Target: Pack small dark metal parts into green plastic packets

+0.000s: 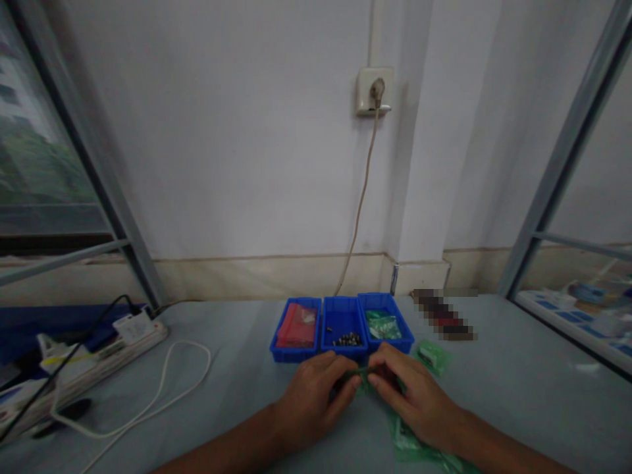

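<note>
Fingers [345,382] of the left hand [316,401] and those of the right hand [409,395] were pinched together on one small green bag [364,374], each side nipping an end of it, thumbs on top. Bag sat just above the counter [237,395], right in front of the middle blue bin [344,329]. Whether anything was inside the bag couldn't be made out, too small and dim.

Judgement on doing this well: keep the pinch near the bag's top edge, pull evenly from both sides so the thin film doesn't tear crooked, and hold it low over the counter so nothing small rolls off.

Pose: both forearms came in from the bottom edge, angled toward each other, wrists low and near the counter, knuckles up, hands almost touching at the fingertips.

Around them: left blue bin [296,329] held red bags, middle one small dark metal parts [348,340], right blue bin [388,324] green bags. More green bags [409,441] lay under the right wrist, another single one [433,357] just beside the right hand. Power strip [133,329] and white cable [168,388] were well apart to the left.
</note>
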Demonstrator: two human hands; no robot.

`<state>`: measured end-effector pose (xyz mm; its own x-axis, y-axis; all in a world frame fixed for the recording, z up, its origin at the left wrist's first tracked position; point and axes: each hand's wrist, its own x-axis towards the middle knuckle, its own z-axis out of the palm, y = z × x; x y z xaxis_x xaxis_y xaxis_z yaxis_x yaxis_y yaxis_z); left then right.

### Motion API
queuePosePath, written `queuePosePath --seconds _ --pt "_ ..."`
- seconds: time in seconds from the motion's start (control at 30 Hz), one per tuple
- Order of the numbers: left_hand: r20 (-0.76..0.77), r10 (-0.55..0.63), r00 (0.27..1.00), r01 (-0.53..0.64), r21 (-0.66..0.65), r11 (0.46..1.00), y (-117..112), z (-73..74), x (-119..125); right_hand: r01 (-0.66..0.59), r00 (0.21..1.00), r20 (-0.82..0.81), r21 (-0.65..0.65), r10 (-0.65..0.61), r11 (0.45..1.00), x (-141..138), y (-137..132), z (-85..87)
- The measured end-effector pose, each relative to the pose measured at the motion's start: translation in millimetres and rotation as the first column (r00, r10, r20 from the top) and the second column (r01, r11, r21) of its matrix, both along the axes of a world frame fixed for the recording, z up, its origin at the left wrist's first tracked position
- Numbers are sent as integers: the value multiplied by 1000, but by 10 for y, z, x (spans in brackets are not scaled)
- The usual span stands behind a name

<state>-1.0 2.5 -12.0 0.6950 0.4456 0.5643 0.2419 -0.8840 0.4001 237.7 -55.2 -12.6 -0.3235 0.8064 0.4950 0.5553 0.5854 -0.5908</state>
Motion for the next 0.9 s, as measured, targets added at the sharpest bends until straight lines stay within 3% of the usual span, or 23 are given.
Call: queuePosePath --seconds 0.63,0.9 --pt "-13 29 999 -28 68 997 9 -18 2 -32 999 24 -19 32 999 4 20 9" --pt "-15 19 1000 -19 23 1000 4 -30 4 -26 1000 17 -8 26 1000 -6 20 7"
